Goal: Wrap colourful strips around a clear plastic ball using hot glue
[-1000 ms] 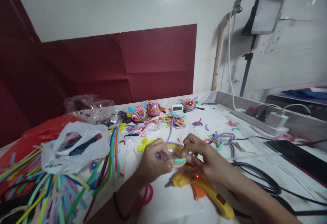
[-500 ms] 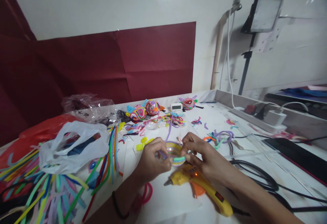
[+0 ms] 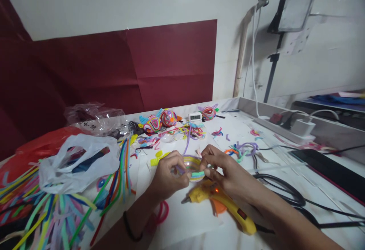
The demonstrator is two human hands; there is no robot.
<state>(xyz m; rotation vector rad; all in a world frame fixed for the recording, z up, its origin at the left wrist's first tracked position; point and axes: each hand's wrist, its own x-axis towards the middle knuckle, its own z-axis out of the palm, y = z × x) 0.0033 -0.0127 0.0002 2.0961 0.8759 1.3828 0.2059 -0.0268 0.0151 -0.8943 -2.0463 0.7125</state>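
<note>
Between my hands is a clear round piece (image 3: 191, 163) ringed with yellow, purple and green pipe cleaners. My left hand (image 3: 169, 174) is closed at its left side, thumb and fingers pinched on a purple pipe cleaner (image 3: 180, 169). My right hand (image 3: 218, 166) pinches the right side, where a mint-green pipe cleaner (image 3: 197, 174) runs along the near edge towards its fingertips. The fingers hide where that strip ends. A purple strand (image 3: 187, 140) rises behind the piece. Just below my right hand lies a yellow glue gun (image 3: 228, 206), its small orange light lit.
Bundles of coloured pipe cleaners (image 3: 61, 215) and a white plastic bag (image 3: 81, 162) lie at left. Several finished striped fish-like figures (image 3: 169, 118) and a small digital clock (image 3: 195, 117) stand at the back. A black cable (image 3: 285, 193) coils right, near a power strip (image 3: 288, 130).
My right fingers have shifted slightly along the rim, and the mint-green strip now lies closer against the round piece. The whole view has shifted a little.
</note>
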